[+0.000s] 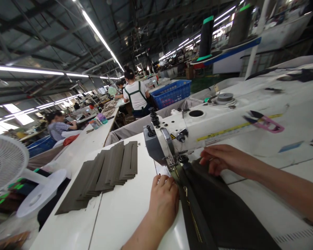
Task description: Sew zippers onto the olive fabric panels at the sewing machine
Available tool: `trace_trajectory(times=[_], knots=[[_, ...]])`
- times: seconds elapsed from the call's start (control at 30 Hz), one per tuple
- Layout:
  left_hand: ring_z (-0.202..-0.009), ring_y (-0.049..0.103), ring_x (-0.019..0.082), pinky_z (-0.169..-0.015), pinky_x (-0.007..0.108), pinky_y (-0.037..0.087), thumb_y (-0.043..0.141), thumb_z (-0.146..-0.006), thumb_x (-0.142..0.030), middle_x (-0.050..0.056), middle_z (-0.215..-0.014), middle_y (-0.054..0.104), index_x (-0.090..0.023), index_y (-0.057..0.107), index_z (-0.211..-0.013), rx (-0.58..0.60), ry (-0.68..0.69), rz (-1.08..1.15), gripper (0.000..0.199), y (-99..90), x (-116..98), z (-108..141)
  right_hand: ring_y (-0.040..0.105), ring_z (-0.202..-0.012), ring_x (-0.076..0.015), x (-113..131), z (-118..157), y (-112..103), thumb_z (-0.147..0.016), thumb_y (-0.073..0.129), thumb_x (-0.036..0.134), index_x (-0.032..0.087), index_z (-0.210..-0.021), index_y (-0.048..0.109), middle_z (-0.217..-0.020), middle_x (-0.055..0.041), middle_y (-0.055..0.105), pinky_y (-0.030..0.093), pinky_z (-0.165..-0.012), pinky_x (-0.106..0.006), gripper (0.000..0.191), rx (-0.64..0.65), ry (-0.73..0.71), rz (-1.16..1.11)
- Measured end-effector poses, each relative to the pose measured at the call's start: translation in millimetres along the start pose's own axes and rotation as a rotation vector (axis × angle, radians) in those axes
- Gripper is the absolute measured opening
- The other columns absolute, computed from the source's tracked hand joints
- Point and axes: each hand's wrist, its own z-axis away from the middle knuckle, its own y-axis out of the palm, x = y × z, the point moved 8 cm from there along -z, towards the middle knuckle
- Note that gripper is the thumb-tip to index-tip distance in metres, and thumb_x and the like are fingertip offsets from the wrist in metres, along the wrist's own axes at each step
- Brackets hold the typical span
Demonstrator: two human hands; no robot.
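Observation:
A long zipper (185, 194) with gold teeth and a gold pull runs from under the presser foot toward me, along dark olive fabric (224, 211). The sewing machine (161, 142) has its needle area over the far end of both. My left hand (165, 198) lies on the white table with curled fingers on the zipper's left edge, close to the foot; its thumb is hidden. On the other side, my right hand (223, 161) is at the fabric's upper right edge, fingers loosely bent and apart. I see nothing gripped in it.
Stacked olive fabric pieces (112, 166) lie left of the machine. Pink-handled snips (267, 123) rest on the machine arm. A white fan (7, 166) stands at left. Thread cones (206, 38) and a blue crate (172, 93) are beyond. Co-workers (136, 92) work farther back.

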Motion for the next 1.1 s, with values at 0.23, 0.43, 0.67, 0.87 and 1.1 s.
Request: trace_trajectory(times=[0.23,0.43,0.67,0.87,1.1], knots=[[-0.085,0.050,0.024,-0.076,0.043,0.041,0.047,-0.071,-0.007,0.007,-0.088,0.061,-0.016,0.057,-0.078,-0.037,-0.043,0.076,0.015,-1.6,3.4,1.4,0.057,-0.064,-0.0201,-17.0,-5.4,13.2,-0.065,0.054,0.020,0.020,-0.067,0.055,-0.068,-0.0049,0.059,0.037,-0.055,-0.028,0.003,-0.027,0.044,0.142],[-0.084,0.051,0.024,-0.079,0.044,0.041,0.048,-0.072,-0.008,0.008,-0.085,0.061,-0.015,0.058,-0.077,-0.019,-0.022,0.052,0.013,-2.9,1.1,-0.6,0.058,-0.062,-0.0180,-11.5,-2.1,21.3,-0.073,0.042,0.015,0.023,-0.067,0.041,-0.062,-0.0007,0.058,0.036,-0.055,-0.025,0.010,0.002,-0.045,0.147],[-0.085,0.052,0.024,-0.077,0.043,0.042,0.047,-0.072,-0.009,0.008,-0.087,0.062,-0.015,0.058,-0.079,-0.041,-0.030,0.067,0.015,-2.8,1.8,2.3,0.060,-0.074,-0.0222,-8.5,6.4,-3.3,-0.088,0.030,0.033,0.022,-0.070,0.048,-0.075,-0.0065,0.062,0.041,-0.066,-0.031,0.028,-0.125,-0.010,0.239],[-0.084,0.051,0.024,-0.078,0.043,0.042,0.046,-0.072,-0.008,0.009,-0.086,0.061,-0.015,0.058,-0.078,-0.060,-0.003,0.044,0.015,-4.3,-0.3,1.4,0.060,-0.059,-0.0200,-2.9,17.5,12.2,-0.087,0.044,0.037,0.021,-0.078,0.047,-0.064,-0.0015,0.061,0.037,-0.052,-0.028,0.018,-0.166,-0.026,0.409],[-0.084,0.052,0.023,-0.078,0.043,0.042,0.048,-0.073,-0.006,0.006,-0.084,0.061,-0.016,0.057,-0.076,-0.076,-0.026,0.072,0.014,-3.9,0.5,0.2,0.060,-0.068,-0.0242,18.3,10.9,12.6,-0.082,0.046,0.010,0.015,-0.078,0.053,-0.070,-0.0093,0.062,0.041,-0.061,-0.033,0.010,-0.241,-0.207,0.576]])
